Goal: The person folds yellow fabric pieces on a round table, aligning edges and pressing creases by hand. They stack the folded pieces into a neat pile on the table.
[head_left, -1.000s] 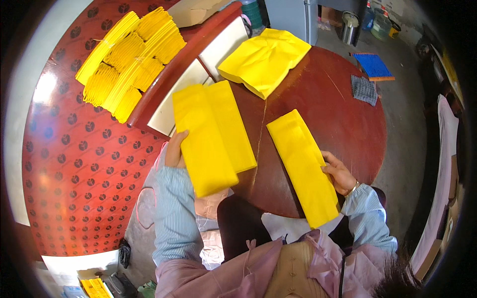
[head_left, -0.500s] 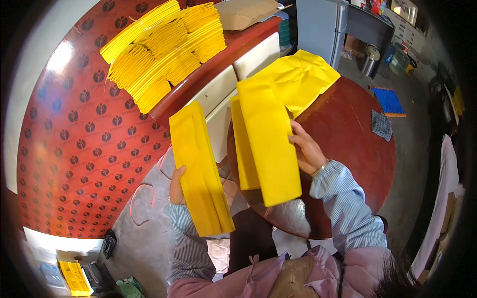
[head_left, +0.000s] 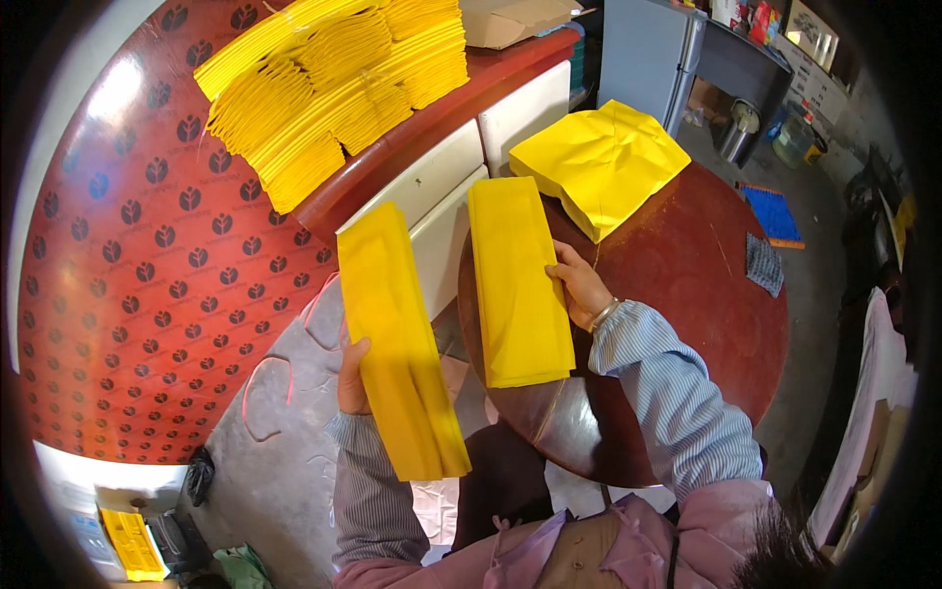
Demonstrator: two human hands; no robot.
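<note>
A long folded yellow bundle (head_left: 397, 324), like soft sheet or thin fabric, tilts in my left hand (head_left: 354, 378), whose thumb shows at its left edge; the other fingers are hidden behind it. To its right, my right hand (head_left: 581, 285) pinches the right edge of a second folded yellow bundle (head_left: 518, 285). This one is over the near left side of the round brown table (head_left: 687, 324); whether it rests there I cannot tell. Beyond it on the table lies a creased yellow sheet (head_left: 608, 162), spread out wide.
Several folded yellow pieces are stacked (head_left: 334, 88) on the red patterned table (head_left: 147, 324) at left, by a cardboard piece (head_left: 510, 22). White drawers (head_left: 442, 221) stand between the tables. A grey cloth (head_left: 763, 265) lies at the round table's right edge; pink cord (head_left: 267, 393) lies on the floor.
The two yellow pieces by my right hand, apart before, now lie together as one bundle. My right hand has moved slightly left. The left hand still holds its bundle.
</note>
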